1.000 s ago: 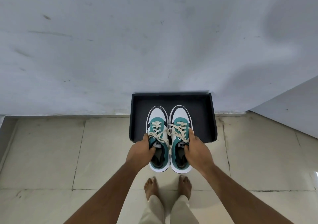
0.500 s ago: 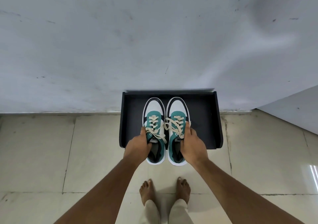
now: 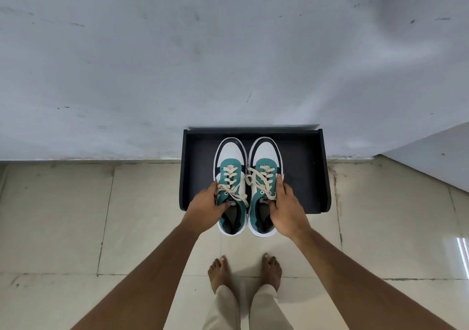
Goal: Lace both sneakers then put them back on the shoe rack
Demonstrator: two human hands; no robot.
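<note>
Two teal, white and black sneakers with cream laces sit side by side, toes toward the wall. My left hand (image 3: 206, 204) grips the left sneaker (image 3: 229, 161) at its outer side near the collar. My right hand (image 3: 285, 209) grips the right sneaker (image 3: 265, 157) the same way. Both shoes are over the black shoe rack (image 3: 302, 172), with their heels sticking out past its front edge. I cannot tell whether the soles touch the shelf.
The rack stands against a grey wall (image 3: 228, 63) on pale floor tiles (image 3: 63, 215). My bare feet (image 3: 220, 270) stand just in front of it. A second wall face (image 3: 431, 157) juts in at the right.
Both hands have carried the sneakers forward, deeper over the rack toward the wall; less of each heel overhangs the front edge than before.
</note>
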